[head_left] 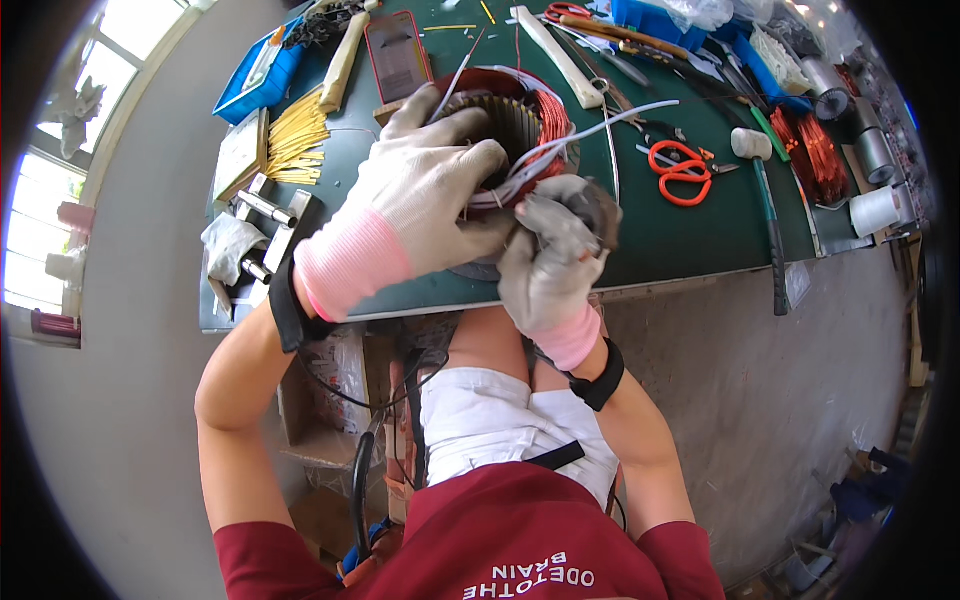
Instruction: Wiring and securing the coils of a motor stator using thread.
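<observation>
A motor stator [515, 125] with a ridged inner bore, copper windings and white sleeved leads stands near the table's front edge. My left hand [400, 190], in a white glove with a pink cuff, grips its left side, the fingers over the rim and into the bore. Gloved the same way, my right hand [555, 250] is at the stator's lower right, its fingers curled around a blurred grey-brown rounded thing [604, 218] whose kind I cannot make out. Several white sleeved leads [560, 145] run across the stator's right side, and one sticks out to the right.
Red-handled scissors [680, 175] and a white-headed mallet [760, 165] lie to the right, before copper wire coils [815, 155] and spools [875, 215]. Yellow strips [298, 140], a phone [397, 55] and a blue tray [262, 80] are on the left of the green table [660, 245].
</observation>
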Available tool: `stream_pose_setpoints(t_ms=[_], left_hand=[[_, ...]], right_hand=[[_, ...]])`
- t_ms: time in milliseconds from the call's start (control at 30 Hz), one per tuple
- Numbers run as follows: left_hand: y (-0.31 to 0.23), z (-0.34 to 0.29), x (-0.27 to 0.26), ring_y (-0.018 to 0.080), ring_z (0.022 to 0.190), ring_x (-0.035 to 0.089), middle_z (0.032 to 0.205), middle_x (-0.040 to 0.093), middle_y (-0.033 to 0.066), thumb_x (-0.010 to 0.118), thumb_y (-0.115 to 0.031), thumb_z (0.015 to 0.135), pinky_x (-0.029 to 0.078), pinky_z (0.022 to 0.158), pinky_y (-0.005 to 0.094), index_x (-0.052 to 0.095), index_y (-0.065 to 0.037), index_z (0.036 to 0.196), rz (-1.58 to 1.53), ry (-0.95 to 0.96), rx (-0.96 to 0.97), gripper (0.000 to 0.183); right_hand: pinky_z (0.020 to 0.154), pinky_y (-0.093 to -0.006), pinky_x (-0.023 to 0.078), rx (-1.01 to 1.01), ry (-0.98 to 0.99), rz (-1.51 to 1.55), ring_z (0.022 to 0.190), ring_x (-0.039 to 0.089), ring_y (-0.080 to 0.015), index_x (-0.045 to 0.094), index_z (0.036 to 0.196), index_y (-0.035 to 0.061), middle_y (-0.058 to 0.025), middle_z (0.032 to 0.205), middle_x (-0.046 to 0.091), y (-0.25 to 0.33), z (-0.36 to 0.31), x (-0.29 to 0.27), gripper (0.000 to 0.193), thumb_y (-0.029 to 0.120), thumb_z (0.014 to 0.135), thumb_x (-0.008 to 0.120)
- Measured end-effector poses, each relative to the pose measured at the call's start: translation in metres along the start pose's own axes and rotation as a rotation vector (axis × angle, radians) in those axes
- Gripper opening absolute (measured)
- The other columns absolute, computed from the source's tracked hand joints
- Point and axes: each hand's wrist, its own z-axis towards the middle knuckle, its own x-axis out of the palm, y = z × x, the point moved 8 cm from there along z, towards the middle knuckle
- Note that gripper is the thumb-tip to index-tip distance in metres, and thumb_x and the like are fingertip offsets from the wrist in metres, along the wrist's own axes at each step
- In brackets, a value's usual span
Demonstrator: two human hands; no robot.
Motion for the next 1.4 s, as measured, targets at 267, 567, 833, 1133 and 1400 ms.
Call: stream_pose_setpoints(t_ms=[267, 567, 833, 1133, 1400], left_hand=[[-0.007, -0.029, -0.020, 0.0401, 0.129, 0.036, 0.143, 0.042, 0.0085, 0.084, -0.029, 0.047, 0.023, 0.105, 0.0592, 0.046, -0.007, 0.129, 0.128, -0.412, -0.208, 0.093], [-0.004, -0.013, 0.009, 0.0275, 0.083, 0.052, 0.079, 0.055, 0.0057, 0.072, -0.019, 0.066, 0.040, 0.082, 0.0405, 0.062, -0.007, 0.089, -0.242, -0.118, -0.107, 0.028], [0.003, -0.024, 0.005, 0.0282, 0.085, 0.052, 0.082, 0.055, 0.0074, 0.072, -0.019, 0.067, 0.040, 0.080, 0.0404, 0.062, -0.008, 0.090, -0.198, -0.146, -0.087, 0.027], [-0.009, -0.026, 0.005, 0.0277, 0.080, 0.051, 0.078, 0.054, 0.0068, 0.071, -0.018, 0.067, 0.039, 0.077, 0.0404, 0.061, -0.008, 0.086, -0.181, -0.146, -0.046, 0.023], [-0.004, -0.023, 0.007, 0.0277, 0.080, 0.052, 0.079, 0.054, 0.0069, 0.071, -0.018, 0.065, 0.040, 0.078, 0.0392, 0.062, -0.007, 0.087, -0.210, -0.204, -0.095, 0.026]], right_hand=[[0.071, -0.0278, 0.047, 0.540, 0.504, 0.661, 0.074, 0.055, -0.0154, 0.057, 0.105, -0.0024, -0.0111, 0.090, 0.059, -0.012, 0.082, 0.027, 0.019, 0.002, 0.093, 0.044], [0.072, -0.0395, 0.049, 0.166, 0.334, 0.094, 0.086, 0.062, -0.0342, 0.052, 0.112, -0.0008, -0.0172, 0.103, 0.064, -0.028, -0.007, -0.031, 0.036, -0.010, 0.078, 0.057], [0.066, -0.0340, 0.049, 0.632, 0.391, 0.749, 0.078, 0.060, -0.0220, 0.060, 0.098, 0.0078, -0.0076, 0.098, 0.066, -0.023, -0.007, -0.136, 0.012, 0.011, 0.087, 0.060], [0.070, -0.0500, 0.046, 1.275, 1.319, -0.950, 0.082, 0.061, -0.0427, 0.063, 0.085, -0.0013, -0.0265, 0.084, 0.063, -0.151, -0.435, -0.517, 0.024, 0.022, 0.082, 0.061], [0.067, -0.0351, 0.049, 0.691, 0.596, -0.047, 0.072, 0.062, -0.0202, 0.058, 0.110, 0.0011, -0.0134, 0.087, 0.057, -0.071, -0.053, -0.100, 0.025, 0.020, 0.096, 0.049]])
